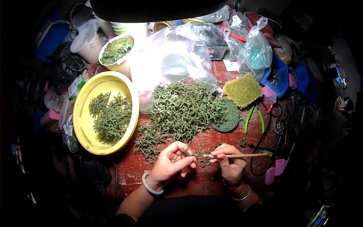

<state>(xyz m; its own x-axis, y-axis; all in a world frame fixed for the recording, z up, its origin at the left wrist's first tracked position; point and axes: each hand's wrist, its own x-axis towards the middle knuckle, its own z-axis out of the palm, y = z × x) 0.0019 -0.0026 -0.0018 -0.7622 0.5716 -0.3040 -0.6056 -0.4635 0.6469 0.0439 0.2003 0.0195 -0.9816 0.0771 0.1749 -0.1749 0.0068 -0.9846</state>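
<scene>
Green plastic piece (188,152) pinched in left hand (169,164) grip; right hand (228,163) grips brush (242,155) w/ tip touching it.

A single strong light from above and the far side falls on the middle of the worktop (211,178), leaving a bright pool ringed by near-black. The clear plastic bag (170,60) at the far centre glares almost white, and the pale cups (124,28) behind it are blown out. A dark shade cuts across the far edge of the view. The yellow bowl (81,113) on the left is evenly lit, with a soft shadow on its near wall. Both hands cast only short shadows on the red surface. The fisheye lens bends and squeezes everything toward the rim, where the clutter sinks into murk and loses detail. The image is grainy and slightly soft.
</scene>
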